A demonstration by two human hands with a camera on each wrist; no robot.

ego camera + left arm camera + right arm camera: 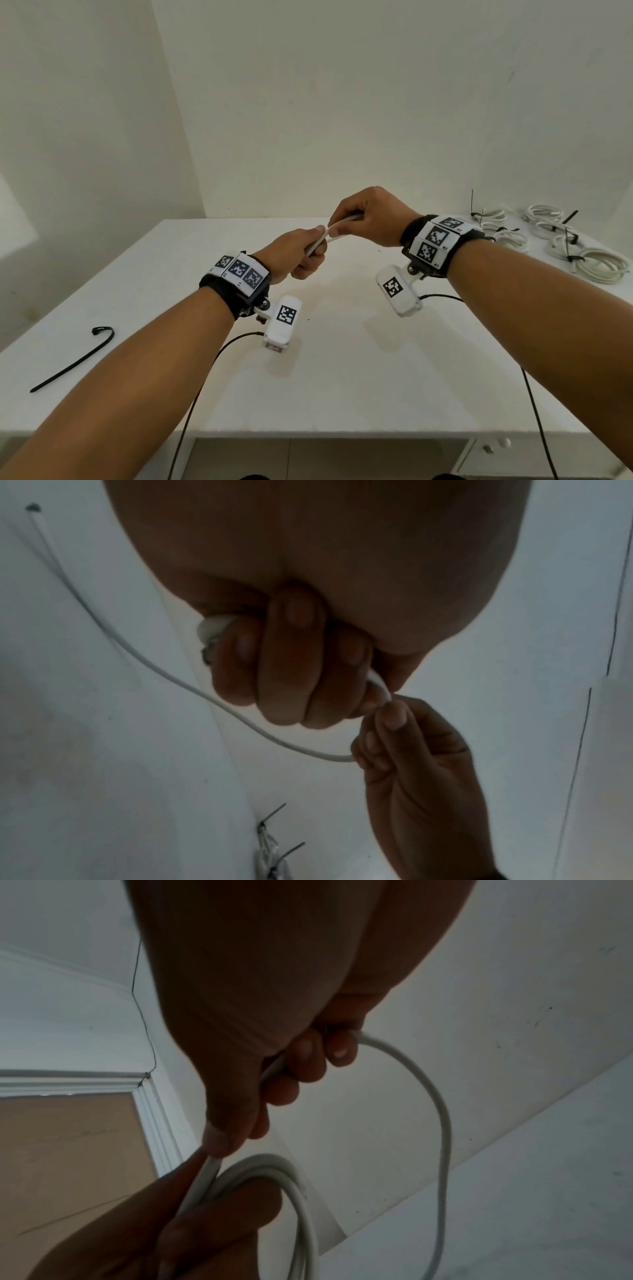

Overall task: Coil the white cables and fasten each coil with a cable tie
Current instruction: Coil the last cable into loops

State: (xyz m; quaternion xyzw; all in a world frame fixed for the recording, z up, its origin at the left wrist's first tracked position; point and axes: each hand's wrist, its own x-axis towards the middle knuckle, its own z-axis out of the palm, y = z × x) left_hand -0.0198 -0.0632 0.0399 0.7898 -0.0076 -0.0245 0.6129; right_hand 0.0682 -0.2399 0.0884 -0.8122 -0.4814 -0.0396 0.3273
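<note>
My left hand grips a partly wound coil of white cable above the middle of the table; its fingers are curled round the loops. Close beside it, my right hand pinches the same cable between thumb and fingers. A free length of cable arcs away from the right hand, and the coil's loops show below the thumb. In the left wrist view the loose cable trails off to the left. A black cable tie lies on the table at the front left.
Several coiled white cables fastened with black ties lie at the table's back right corner. Black wrist camera leads hang over the front edge. White walls stand close behind and to the left.
</note>
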